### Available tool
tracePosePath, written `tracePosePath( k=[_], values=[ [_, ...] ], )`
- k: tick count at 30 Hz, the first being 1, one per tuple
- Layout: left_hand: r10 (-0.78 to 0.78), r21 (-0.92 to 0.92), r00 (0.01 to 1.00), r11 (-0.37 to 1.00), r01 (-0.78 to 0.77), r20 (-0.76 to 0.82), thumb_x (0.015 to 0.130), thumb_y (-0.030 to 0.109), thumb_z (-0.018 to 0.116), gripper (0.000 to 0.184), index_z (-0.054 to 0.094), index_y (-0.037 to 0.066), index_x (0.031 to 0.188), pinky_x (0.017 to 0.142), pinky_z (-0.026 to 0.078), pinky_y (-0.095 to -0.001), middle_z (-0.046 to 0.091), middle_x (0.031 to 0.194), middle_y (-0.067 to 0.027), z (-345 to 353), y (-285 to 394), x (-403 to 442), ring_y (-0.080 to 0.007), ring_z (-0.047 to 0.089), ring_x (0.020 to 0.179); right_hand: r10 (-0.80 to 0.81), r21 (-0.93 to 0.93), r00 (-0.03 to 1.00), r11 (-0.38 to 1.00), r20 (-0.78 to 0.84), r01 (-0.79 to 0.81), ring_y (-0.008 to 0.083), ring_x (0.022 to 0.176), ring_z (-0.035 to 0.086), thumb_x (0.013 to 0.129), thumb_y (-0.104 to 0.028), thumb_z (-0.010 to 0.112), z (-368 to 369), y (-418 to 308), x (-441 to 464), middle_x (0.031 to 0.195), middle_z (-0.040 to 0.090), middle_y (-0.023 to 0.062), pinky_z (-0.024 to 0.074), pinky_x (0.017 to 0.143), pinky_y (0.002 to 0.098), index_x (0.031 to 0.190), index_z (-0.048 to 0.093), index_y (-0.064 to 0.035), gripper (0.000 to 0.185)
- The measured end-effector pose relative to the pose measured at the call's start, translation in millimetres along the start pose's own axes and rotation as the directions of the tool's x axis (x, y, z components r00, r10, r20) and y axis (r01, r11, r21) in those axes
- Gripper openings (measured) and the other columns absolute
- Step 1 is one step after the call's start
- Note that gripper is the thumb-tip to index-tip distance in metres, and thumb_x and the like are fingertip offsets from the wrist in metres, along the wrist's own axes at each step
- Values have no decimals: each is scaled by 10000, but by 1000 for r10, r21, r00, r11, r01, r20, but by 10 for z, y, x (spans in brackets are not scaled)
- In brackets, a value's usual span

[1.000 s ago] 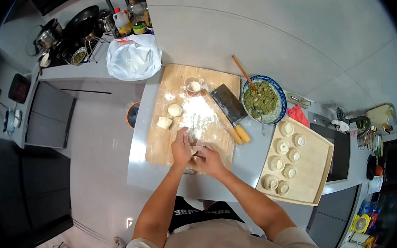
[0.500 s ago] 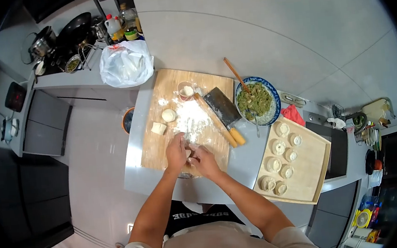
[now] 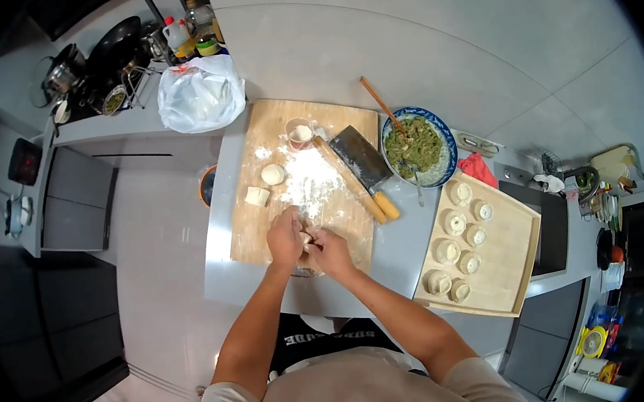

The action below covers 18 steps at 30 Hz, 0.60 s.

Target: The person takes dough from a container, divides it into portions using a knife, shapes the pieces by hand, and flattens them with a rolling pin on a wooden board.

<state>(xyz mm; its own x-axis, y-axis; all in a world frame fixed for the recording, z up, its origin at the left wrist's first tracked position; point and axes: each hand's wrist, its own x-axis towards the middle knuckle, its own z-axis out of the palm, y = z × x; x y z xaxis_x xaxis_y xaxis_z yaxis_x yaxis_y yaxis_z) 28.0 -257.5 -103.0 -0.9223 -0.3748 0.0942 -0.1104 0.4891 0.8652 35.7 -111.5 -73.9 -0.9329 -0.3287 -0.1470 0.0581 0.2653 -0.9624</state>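
Near the front edge of the wooden board (image 3: 246, 246), my left hand (image 3: 285, 238) and my right hand (image 3: 332, 254) meet with curled fingers around a small piece of dough (image 3: 306, 238). Most of that piece is hidden by the fingers. Just beyond my left hand lie a squarish dough piece (image 3: 257, 197) and a round dough ball (image 3: 273, 175). White flour (image 3: 309, 183) is spread over the board's middle. A rolling pin (image 3: 349, 179) lies aslant beside a cleaver (image 3: 360, 155). A small cup (image 3: 300, 132) with white contents stands farther back.
Right of the board stands a blue-patterned bowl (image 3: 448, 138) of green filling with a wooden stick and a spoon in it. A wooden tray (image 3: 509, 276) at the right carries several round dough pieces. A white plastic bag (image 3: 202, 97) sits at the back left.
My hands stay together at the dough, with the fingers slightly shifted and drawn closer around it. The whole view has tilted a little; the other things lie as before.
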Motion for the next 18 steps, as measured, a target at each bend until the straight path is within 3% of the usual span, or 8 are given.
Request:
tracePosePath(
  k=[2, 4, 7, 10, 12, 13, 14, 18],
  values=[
    [254, 298, 966, 926, -232, -38, 1080, 118, 544, 229, 716, 83, 1226, 746, 542, -480, 729, 903, -155, 53, -28, 146, -379, 691, 807, -13, -372, 999, 928, -44, -5, 401, 820, 683, 895, -2, 680, 62, 99, 162, 1095, 679, 216, 576, 818, 457, 1188, 691, 3, 293],
    [223, 316, 974, 927, -200, -36, 1087, 124, 530, 237, 714, 78, 1229, 786, 542, -500, 727, 892, -170, 128, -64, 276, -413, 683, 826, -15, -388, 997, 922, -69, -13, 403, 848, 684, 901, -6, 672, 117, 128, 403, 1107, 678, 213, 576, 825, 456, 1171, 701, -9, 272],
    [-252, -189, 962, 955, 229, -107, 1152, 215, 477, 282, 684, 56, 1260, 739, 540, -437, 692, 843, -139, 251, 46, 336, -299, 660, 746, -117, -395, 990, 916, -84, 75, 404, 910, 683, 906, -2, 662, 26, -20, 379, 1130, 675, 206, 576, 835, 455, 1134, 719, -33, 238],
    [-432, -483, 901, 780, 397, 43, 1165, 243, 473, 302, 673, 38, 1260, 721, 538, -409, 675, 829, -117, 238, 98, 90, -235, 647, 745, -286, -345, 958, 903, -34, 257, 378, 994, 677, 903, 1, 681, -180, 3, 61, 1154, 668, 187, 577, 836, 438, 1144, 735, -72, 258],
    [-263, -328, 964, 915, 236, -39, 1134, 174, 502, 257, 686, 38, 1251, 712, 542, -420, 686, 839, -136, 233, 69, -59, -280, 657, 734, -203, -72, 979, 977, -1, 202, 370, 914, 683, 890, 0, 713, -239, -31, -130, 1144, 670, 178, 581, 835, 417, 1175, 734, -73, 295],
    [-69, -154, 997, 986, 61, -46, 1137, 155, 501, 245, 692, 39, 1239, 725, 540, -407, 686, 855, -137, 225, 29, -78, -273, 663, 748, -8, -62, 999, 998, -46, 5, 367, 857, 693, 897, -33, 722, -215, -38, -143, 1058, 684, 190, 574, 818, 414, 1170, 740, -64, 275],
    [124, 20, 992, 992, -124, -12, 1140, 135, 501, 235, 698, 41, 1227, 738, 539, -394, 687, 871, -138, 249, -16, -108, -266, 668, 762, 0, -63, 999, 998, -52, -4, 367, 857, 693, 897, -33, 722, -185, -19, -109, 1058, 684, 190, 574, 818, 414, 1170, 740, -64, 275],
    [181, 206, 983, 961, -183, 25, 1074, 113, 525, 251, 724, 35, 1206, 779, 546, -455, 722, 943, -193, 265, 51, 259, -381, 672, 822, -87, -368, 989, 929, -122, 36, 373, 843, 708, 911, -77, 701, -129, 163, 244, 836, 670, 203, 554, 747, 431, 1086, 717, -13, 187]
  ],
)
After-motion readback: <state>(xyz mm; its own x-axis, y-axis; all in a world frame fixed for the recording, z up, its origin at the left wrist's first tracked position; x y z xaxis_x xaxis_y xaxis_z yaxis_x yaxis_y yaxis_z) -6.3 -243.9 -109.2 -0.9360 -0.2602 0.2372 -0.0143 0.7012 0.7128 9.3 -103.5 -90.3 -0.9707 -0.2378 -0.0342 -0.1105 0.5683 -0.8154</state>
